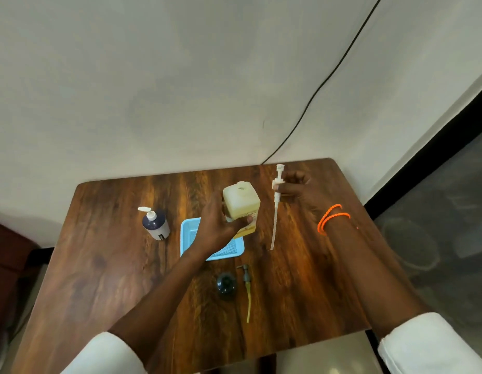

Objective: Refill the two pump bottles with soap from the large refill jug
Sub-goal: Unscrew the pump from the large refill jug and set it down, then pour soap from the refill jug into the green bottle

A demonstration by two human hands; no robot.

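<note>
The large refill jug (pixel 241 203), pale and square with yellow soap inside, stands at the back of a light blue tray (pixel 188 233) with its mouth uncovered. My left hand (pixel 221 222) grips the jug's side. My right hand (pixel 294 190) holds the jug's long white pump (pixel 276 203) upright in the air to the right of the jug, its tube hanging down. A dark pump bottle (pixel 227 286) stands open near me, its grey pump with a yellowish tube (pixel 247 290) lying beside it. A second dark bottle with a white pump (pixel 155 224) stands to the left.
Everything rests on a small wooden table (pixel 105 265) set against a pale wall. A black cable (pixel 323 82) runs down the wall to the table's far edge. The floor drops away at the right edge.
</note>
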